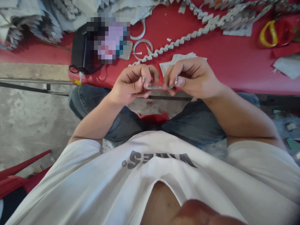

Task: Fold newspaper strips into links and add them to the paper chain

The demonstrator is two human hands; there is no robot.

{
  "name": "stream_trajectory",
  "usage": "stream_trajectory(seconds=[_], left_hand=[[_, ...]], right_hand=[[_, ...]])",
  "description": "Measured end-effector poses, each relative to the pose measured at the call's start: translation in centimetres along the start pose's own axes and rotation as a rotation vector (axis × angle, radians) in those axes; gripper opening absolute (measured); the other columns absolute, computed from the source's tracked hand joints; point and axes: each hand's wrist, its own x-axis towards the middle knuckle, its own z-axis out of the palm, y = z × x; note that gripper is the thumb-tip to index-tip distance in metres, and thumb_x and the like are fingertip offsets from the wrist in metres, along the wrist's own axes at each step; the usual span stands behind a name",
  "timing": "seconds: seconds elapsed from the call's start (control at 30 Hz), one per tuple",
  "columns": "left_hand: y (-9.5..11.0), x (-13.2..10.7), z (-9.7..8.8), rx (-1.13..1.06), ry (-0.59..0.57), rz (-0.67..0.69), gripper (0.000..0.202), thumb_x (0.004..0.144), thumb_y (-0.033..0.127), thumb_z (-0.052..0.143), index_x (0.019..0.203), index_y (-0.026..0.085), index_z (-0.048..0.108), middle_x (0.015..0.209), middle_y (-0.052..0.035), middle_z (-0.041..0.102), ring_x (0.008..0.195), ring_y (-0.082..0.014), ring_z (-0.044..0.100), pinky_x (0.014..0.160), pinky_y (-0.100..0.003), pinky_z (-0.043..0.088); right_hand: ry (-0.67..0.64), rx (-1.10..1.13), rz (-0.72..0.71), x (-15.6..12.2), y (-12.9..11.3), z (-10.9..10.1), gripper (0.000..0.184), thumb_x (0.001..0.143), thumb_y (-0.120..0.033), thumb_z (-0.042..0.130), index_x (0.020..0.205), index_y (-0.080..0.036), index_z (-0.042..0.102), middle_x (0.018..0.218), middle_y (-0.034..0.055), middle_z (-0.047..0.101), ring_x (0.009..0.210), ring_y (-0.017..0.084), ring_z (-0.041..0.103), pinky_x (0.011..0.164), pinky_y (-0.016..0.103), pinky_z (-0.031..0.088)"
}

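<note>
A narrow folded paper strip (154, 87) stretches between my two hands, just above the near edge of the red table (199, 43). My left hand (132, 82) pinches one end, which bends upward by the thumb. At the other end my right hand (193, 76) grips the strip between thumb and fingers, and that end is bent up too. Beyond my hands, a zigzag chain of folded paper (174, 44) runs diagonally over the table. Cut pieces of printed paper (174, 61) lie behind my right hand.
Two tape rolls (142, 48) rest near the chain's end. A black device (79, 51) with a cable stands at left beside a blurred-out patch. Heaped folded paper (25, 15) covers the back left. Yellow-handled scissors (269, 34) lie at the far right, near a paper scrap (288, 67).
</note>
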Motion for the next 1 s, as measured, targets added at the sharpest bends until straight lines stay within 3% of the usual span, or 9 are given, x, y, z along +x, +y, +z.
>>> stream_trajectory(seconds=[0.13,0.33,0.47,0.6,0.67,0.77,0.87,1.0], left_hand=[[0.2,-0.3,0.4,-0.034,0.042,-0.003,0.076,0.071,0.077,0.099,0.067,0.017,0.053,0.098,-0.0033,0.072,0.05,0.0012,0.047,0.041,-0.02,0.038],[0.4,-0.2,0.5,-0.095,0.012,0.011,0.076,0.067,0.07,0.104,0.068,0.017,0.049,0.103,-0.0019,0.07,0.051,0.0028,0.04,0.044,-0.021,0.033],[-0.4,-0.1,0.3,-0.092,-0.027,0.063,0.072,0.072,0.071,0.101,0.068,0.019,0.052,0.091,-0.0019,0.067,0.053,-0.0022,0.048,0.047,-0.025,0.042],[-1.0,-0.3,-0.5,0.046,0.096,-0.011,0.069,0.077,0.08,0.094,0.068,0.02,0.06,0.075,-0.0012,0.058,0.061,-0.0125,0.066,0.054,-0.029,0.055],[-0.7,-0.4,-1.1,0.117,0.125,-0.022,0.067,0.078,0.079,0.093,0.067,0.02,0.064,0.074,-0.0022,0.058,0.065,-0.016,0.072,0.057,-0.03,0.059],[0.1,-0.3,-2.0,0.218,-0.007,0.084,0.053,0.086,0.072,0.091,0.072,0.023,0.077,0.077,-0.0048,0.067,0.064,-0.0155,0.072,0.059,-0.033,0.061],[0.8,0.0,-2.3,0.333,-0.158,0.145,0.034,0.094,0.06,0.088,0.084,0.027,0.087,0.076,-0.0047,0.071,0.058,-0.0128,0.065,0.056,-0.032,0.058],[0.7,0.1,-2.1,0.418,-0.163,0.112,0.027,0.092,0.052,0.092,0.088,0.025,0.09,0.077,-0.0047,0.069,0.056,-0.01,0.059,0.051,-0.03,0.052]], right_hand=[[0.047,0.011,-0.056,-0.3,0.0,0.4,0.026,0.101,-0.046,0.09,0.092,-0.023,0.082,0.097,0.0033,0.081,0.056,0.01,0.062,0.047,0.025,0.052],[0.205,-0.058,0.061,-0.7,-0.4,0.8,0.041,0.088,-0.064,0.097,0.086,-0.027,0.08,0.095,0.0029,0.076,0.066,0.015,0.061,0.056,0.03,0.058],[0.208,-0.072,0.05,-0.6,-0.2,0.7,0.044,0.088,-0.066,0.097,0.086,-0.026,0.079,0.09,0.0038,0.071,0.073,0.017,0.065,0.064,0.033,0.064],[0.143,-0.049,0.021,-0.2,-0.1,0.6,0.038,0.094,-0.06,0.095,0.087,-0.025,0.08,0.091,0.0033,0.072,0.075,0.016,0.068,0.067,0.032,0.064],[0.082,-0.081,0.077,-0.1,-0.4,0.5,0.04,0.094,-0.06,0.094,0.086,-0.024,0.08,0.099,0.0045,0.077,0.077,0.016,0.073,0.069,0.032,0.066],[-0.024,-0.16,0.216,-0.1,-0.7,0.3,0.042,0.096,-0.06,0.093,0.086,-0.021,0.079,0.095,0.0072,0.084,0.077,0.018,0.08,0.065,0.03,0.065],[-0.048,-0.245,0.278,-0.4,-0.7,0.2,0.033,0.097,-0.05,0.094,0.087,-0.021,0.081,0.08,0.006,0.083,0.068,0.018,0.079,0.059,0.029,0.065],[-0.028,-0.345,0.272,-0.6,-0.5,0.5,0.016,0.098,-0.03,0.092,0.086,-0.021,0.084,0.07,0.0018,0.08,0.06,0.016,0.075,0.054,0.027,0.063]])
